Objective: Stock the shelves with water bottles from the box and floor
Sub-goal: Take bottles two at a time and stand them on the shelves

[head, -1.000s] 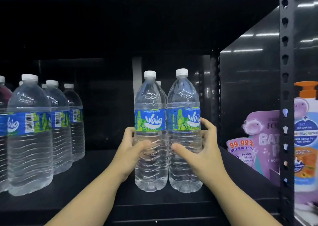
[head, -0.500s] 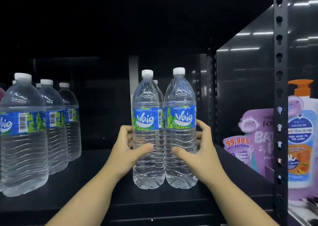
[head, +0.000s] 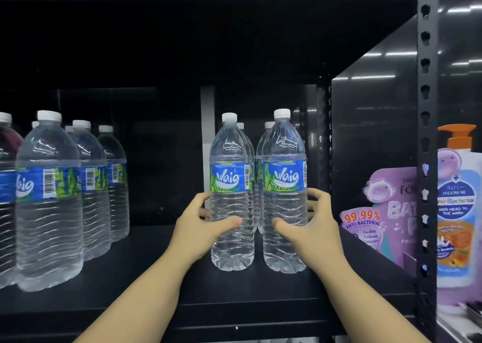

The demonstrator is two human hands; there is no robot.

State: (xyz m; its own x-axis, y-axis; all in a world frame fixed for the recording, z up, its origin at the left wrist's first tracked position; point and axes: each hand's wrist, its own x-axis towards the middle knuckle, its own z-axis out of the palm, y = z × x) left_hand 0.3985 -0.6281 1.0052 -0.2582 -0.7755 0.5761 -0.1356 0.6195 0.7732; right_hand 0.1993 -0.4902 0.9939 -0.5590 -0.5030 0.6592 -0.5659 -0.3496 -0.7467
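Note:
Two clear water bottles with blue and green labels stand upright on the black shelf (head: 146,285). My left hand (head: 200,228) grips the left bottle (head: 230,186) below its label, thumb across the front. My right hand (head: 310,228) grips the right bottle (head: 284,183) the same way. A narrow gap separates the two. Behind each one the cap of another bottle (head: 268,125) shows.
A row of the same water bottles (head: 49,201) stands at the shelf's left side. A black side panel (head: 373,139) and a perforated upright post (head: 426,160) close the bay on the right. Beyond the post are purple soap pouches (head: 386,212) and a pump bottle (head: 457,204).
The two bottles were pressed together; now they stand slightly apart, both labels turned to face front. Both hands keep hold of them.

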